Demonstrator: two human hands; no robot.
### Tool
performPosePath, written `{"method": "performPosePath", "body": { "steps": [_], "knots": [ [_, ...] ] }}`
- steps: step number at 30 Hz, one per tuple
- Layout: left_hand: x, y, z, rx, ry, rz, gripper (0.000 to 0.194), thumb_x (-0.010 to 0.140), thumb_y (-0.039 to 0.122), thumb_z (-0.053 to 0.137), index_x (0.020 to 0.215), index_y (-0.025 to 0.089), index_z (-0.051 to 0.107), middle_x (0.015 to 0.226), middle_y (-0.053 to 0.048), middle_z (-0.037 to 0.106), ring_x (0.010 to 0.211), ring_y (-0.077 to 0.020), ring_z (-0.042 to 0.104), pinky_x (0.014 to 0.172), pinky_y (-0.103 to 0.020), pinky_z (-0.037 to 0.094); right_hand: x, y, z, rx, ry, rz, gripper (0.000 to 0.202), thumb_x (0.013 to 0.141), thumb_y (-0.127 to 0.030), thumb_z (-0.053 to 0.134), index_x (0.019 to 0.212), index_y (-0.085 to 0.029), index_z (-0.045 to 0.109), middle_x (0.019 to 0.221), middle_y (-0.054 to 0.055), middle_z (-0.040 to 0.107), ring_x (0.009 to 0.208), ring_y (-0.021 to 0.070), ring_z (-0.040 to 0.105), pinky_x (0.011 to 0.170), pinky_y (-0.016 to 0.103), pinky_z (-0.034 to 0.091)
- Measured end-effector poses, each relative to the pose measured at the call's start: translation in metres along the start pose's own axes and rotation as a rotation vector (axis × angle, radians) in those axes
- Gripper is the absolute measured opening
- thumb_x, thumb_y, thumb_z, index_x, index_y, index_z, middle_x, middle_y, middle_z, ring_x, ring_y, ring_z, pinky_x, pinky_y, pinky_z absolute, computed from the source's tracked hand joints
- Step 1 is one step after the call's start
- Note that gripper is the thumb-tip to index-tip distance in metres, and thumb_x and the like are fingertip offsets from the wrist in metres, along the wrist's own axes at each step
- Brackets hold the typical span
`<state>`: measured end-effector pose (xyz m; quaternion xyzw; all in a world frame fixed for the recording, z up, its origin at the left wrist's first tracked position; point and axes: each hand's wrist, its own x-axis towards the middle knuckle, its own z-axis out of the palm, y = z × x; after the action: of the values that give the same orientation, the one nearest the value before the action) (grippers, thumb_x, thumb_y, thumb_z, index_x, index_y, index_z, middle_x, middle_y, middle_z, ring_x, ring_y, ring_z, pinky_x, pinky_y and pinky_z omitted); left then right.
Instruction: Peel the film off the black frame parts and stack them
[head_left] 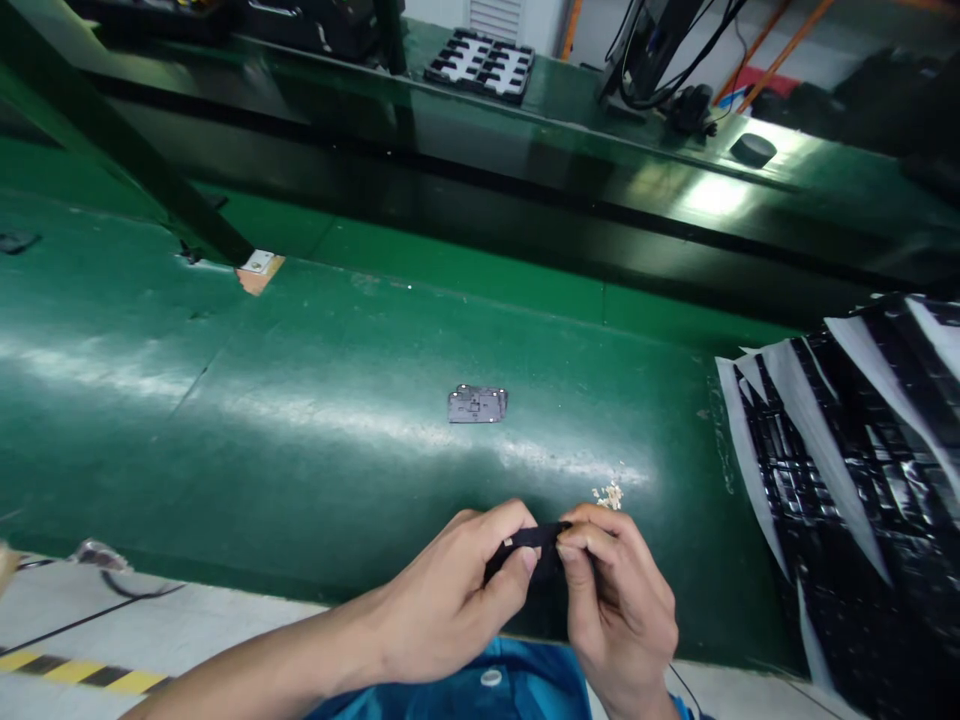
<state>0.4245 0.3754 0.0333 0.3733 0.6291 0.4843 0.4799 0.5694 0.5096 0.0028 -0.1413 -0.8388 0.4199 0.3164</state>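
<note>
nearest is the blue garment (502, 690) of the person, and just beyond it the two hands meet over the near edge of the green bench (337, 480). the left hand (457, 590) holds a small black part (549, 536) by its left side, pinched between thumb and forefinger. the right hand (622, 600) has its thumb and fingertips closed on the right end of the same part. so both grips are clamped on it, and it is lifted above the bench. on its left side one small pale spot can be seen; what it is, one cannot tell.

just beyond the right hand lies a little heap of pale bits (611, 496). farther, near the middle of the bench, dark flat plates (476, 405) lie partly one over another, touched by no hand. to the right there is a large bundle in shiny black wrapping (847, 470).

as for progress, the handling of the held part seems in the middle, because both hands are busy on it. whether the plates are finished or waiting, the view does not show.

at the far side, a tray with pale slots (484, 65) lies on a raised ledge (570, 110).
</note>
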Motion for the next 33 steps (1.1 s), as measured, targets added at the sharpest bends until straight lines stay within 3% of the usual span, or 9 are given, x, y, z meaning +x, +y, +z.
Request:
{"method": "performPosePath", "body": {
  "steps": [6,11,13,15,17,21,24,28,33],
  "knots": [
    [0.004,-0.005,-0.007,0.018,0.047,-0.032,0.024,0.107,0.032,0.047,0.086,0.021,0.05,0.067,0.007,0.041,0.06,-0.0103,0.037,0.056,-0.025,0.029,-0.006,-0.002,-0.024,0.081,-0.111,0.201,0.018,0.106,-0.013,0.053,0.093,-0.021,0.062,0.095,0.007,0.066,0.092,0.0193,0.07,0.074,0.029,0.059],
    [0.007,-0.009,-0.012,0.029,0.022,-0.04,0.023,0.105,0.029,0.052,0.083,0.02,0.052,0.066,0.008,0.042,0.057,-0.0088,0.036,0.052,-0.023,0.027,-0.013,0.031,-0.05,-0.066,-0.029,0.335,0.002,0.104,-0.022,0.064,0.106,-0.022,0.064,0.095,0.004,0.072,0.081,0.0165,0.073,0.073,0.027,0.062],
    [0.009,-0.008,-0.012,0.029,0.021,-0.015,0.024,0.105,0.029,0.053,0.083,0.019,0.053,0.064,0.008,0.042,0.056,-0.0083,0.036,0.052,-0.022,0.027,-0.01,0.038,-0.048,-0.104,-0.039,0.309,0.025,0.102,-0.022,0.067,0.127,-0.023,0.065,0.107,0.007,0.074,0.09,0.0182,0.076,0.085,0.031,0.063],
    [0.01,-0.008,-0.012,0.045,0.033,0.015,0.026,0.106,0.03,0.053,0.083,0.019,0.053,0.065,0.008,0.042,0.058,-0.0084,0.037,0.054,-0.023,0.028,-0.005,0.036,-0.043,-0.062,-0.115,0.285,0.044,0.104,-0.023,0.064,0.148,-0.024,0.056,0.126,0.011,0.072,0.108,0.0213,0.074,0.095,0.035,0.063],
    [0.01,-0.008,-0.012,0.08,0.048,0.043,0.027,0.108,0.031,0.05,0.084,0.019,0.052,0.069,0.007,0.044,0.061,-0.009,0.039,0.058,-0.024,0.03,0.001,0.025,-0.036,0.019,-0.191,0.268,0.049,0.106,-0.023,0.06,0.154,-0.025,0.052,0.136,0.013,0.067,0.113,0.0216,0.072,0.093,0.034,0.064],
    [0.008,-0.006,-0.009,0.155,0.042,0.061,0.02,0.109,0.028,0.043,0.091,0.021,0.048,0.077,0.005,0.048,0.068,-0.0114,0.044,0.064,-0.026,0.034,0.011,0.001,-0.018,-0.021,-0.133,0.032,0.029,0.1,-0.012,0.068,0.128,-0.02,0.072,0.126,0.012,0.064,0.112,0.0216,0.068,0.09,0.033,0.06],
    [0.007,-0.004,-0.004,0.164,0.029,0.081,0.014,0.106,0.021,0.043,0.093,0.022,0.044,0.077,0.006,0.045,0.066,-0.012,0.041,0.064,-0.027,0.033,0.016,-0.005,-0.006,-0.068,-0.069,-0.139,0.026,0.096,0.001,0.068,0.113,-0.017,0.076,0.121,0.012,0.063,0.114,0.0227,0.065,0.095,0.036,0.057],
    [0.004,-0.002,0.002,0.179,0.039,0.088,0.012,0.105,0.017,0.042,0.095,0.024,0.04,0.08,0.005,0.048,0.068,-0.0127,0.042,0.065,-0.028,0.034,0.019,-0.002,0.002,0.02,-0.116,-0.189,0.032,0.094,0.01,0.062,0.111,-0.014,0.075,0.122,0.012,0.064,0.115,0.022,0.066,0.094,0.034,0.058],
    [0.001,0.002,0.004,0.213,-0.008,0.048,0.009,0.109,0.023,0.037,0.101,0.023,0.04,0.083,0.003,0.051,0.07,-0.0144,0.047,0.066,-0.03,0.036,0.02,0.001,0.0,0.078,-0.162,-0.191,0.039,0.092,0.015,0.058,0.113,-0.013,0.075,0.117,0.011,0.067,0.109,0.019,0.068,0.089,0.03,0.06]
  ]
}}
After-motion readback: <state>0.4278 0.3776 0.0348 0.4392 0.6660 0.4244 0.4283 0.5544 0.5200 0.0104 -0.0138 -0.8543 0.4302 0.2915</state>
